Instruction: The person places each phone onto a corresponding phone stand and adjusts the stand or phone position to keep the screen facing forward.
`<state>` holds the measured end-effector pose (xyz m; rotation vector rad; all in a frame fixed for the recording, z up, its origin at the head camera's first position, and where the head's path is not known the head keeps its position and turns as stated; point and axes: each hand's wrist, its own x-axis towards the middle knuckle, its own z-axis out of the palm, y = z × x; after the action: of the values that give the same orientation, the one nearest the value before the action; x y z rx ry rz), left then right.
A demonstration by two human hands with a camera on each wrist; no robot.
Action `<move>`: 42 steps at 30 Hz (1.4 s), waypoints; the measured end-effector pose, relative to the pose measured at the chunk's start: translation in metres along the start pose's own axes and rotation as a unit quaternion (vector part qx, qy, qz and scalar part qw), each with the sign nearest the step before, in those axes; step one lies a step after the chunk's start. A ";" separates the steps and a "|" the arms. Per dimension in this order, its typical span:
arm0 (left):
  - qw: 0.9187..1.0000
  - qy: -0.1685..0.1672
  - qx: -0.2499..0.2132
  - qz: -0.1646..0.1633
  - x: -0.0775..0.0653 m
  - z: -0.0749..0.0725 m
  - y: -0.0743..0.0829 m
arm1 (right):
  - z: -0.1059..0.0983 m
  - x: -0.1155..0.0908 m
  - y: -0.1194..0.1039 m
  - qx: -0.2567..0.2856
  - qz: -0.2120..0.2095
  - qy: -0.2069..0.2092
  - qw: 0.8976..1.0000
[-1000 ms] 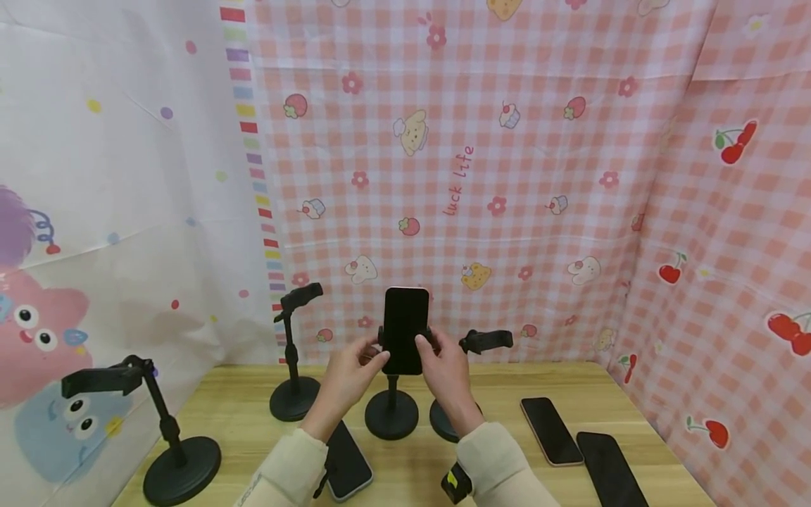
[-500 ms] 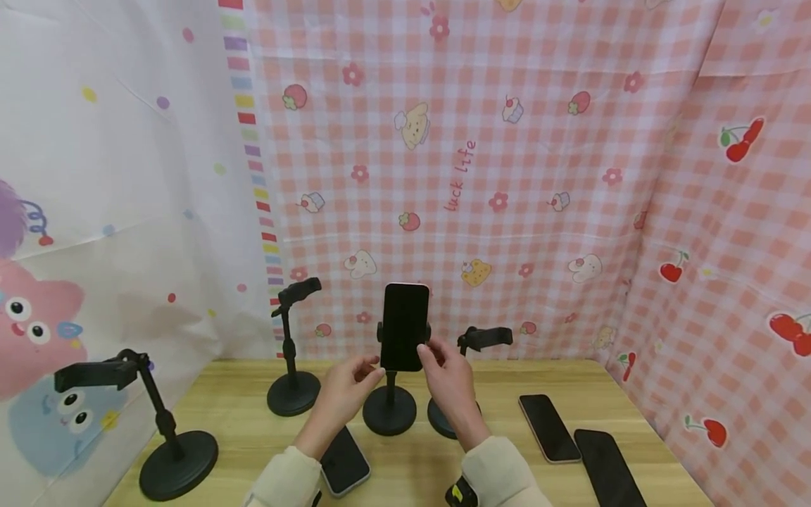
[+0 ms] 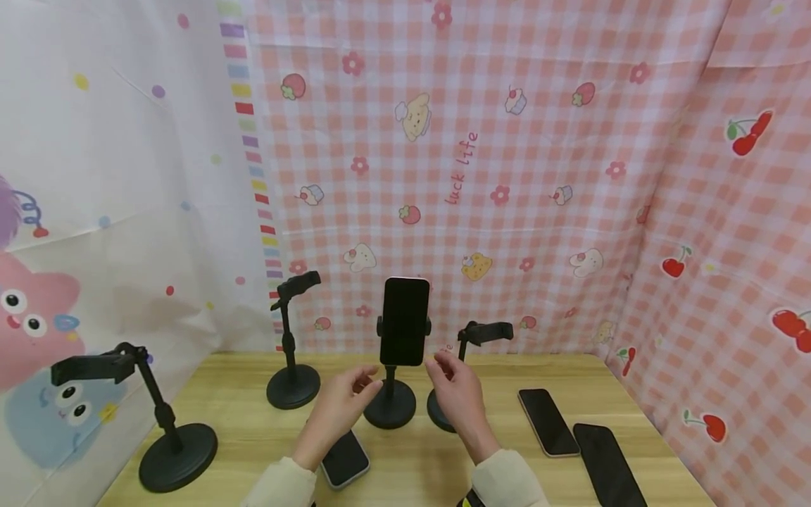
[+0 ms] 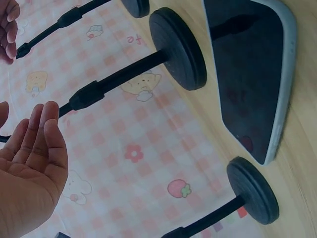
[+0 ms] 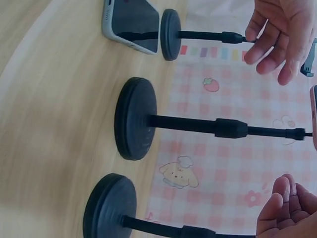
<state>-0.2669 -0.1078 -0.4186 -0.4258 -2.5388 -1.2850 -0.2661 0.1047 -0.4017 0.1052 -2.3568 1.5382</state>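
A phone with a dark screen (image 3: 404, 321) stands upright in the clamp of the middle black phone stand (image 3: 390, 405). My left hand (image 3: 343, 403) is below and left of that phone, apart from it, fingers loosely bent around nothing. Just below the phone's lower right corner is my right hand (image 3: 457, 396), also holding nothing, in front of another phone stand (image 3: 486, 332). In the left wrist view my left hand (image 4: 34, 171) has its palm showing. The right wrist view shows my right hand (image 5: 287, 208) with relaxed fingers. A light-edged phone (image 3: 345, 459) lies beneath my left forearm.
Two more black phone stands, one at the back left (image 3: 293, 386) and one at the front left (image 3: 178, 458), have bare clamps. Two phones lie at the right, a pink-edged one (image 3: 548, 422) and a black one (image 3: 610, 465). Patterned cloth (image 3: 507, 155) hangs behind the wooden table (image 3: 418, 461).
Both hands have let go of the clamped phone and moved down from it, the left one first. The phone stays upright in the stand. The head view has tilted slightly.
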 end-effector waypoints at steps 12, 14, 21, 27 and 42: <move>0.992 -0.038 0.118 0.016 -0.010 -0.003 -0.002 | -0.010 -0.001 0.017 -0.025 0.017 0.000 1.000; 0.989 -0.040 0.139 0.018 -0.011 -0.004 -0.001 | -0.012 -0.001 0.018 -0.028 0.018 -0.001 0.999; 0.975 -0.069 0.212 0.020 -0.016 -0.005 0.000 | -0.019 0.002 0.022 -0.043 0.018 0.001 0.999; 0.964 -0.091 0.248 0.013 -0.021 -0.007 0.000 | -0.025 0.003 0.024 -0.051 0.016 -0.003 0.999; 0.932 -0.147 0.328 -0.041 -0.030 -0.016 -0.002 | -0.059 0.015 0.031 -0.086 0.049 -0.006 0.995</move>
<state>-0.2379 -0.1265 -0.4219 -0.3798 -3.0508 -0.3391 -0.2741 0.1730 -0.4025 -0.0426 -2.5273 1.3713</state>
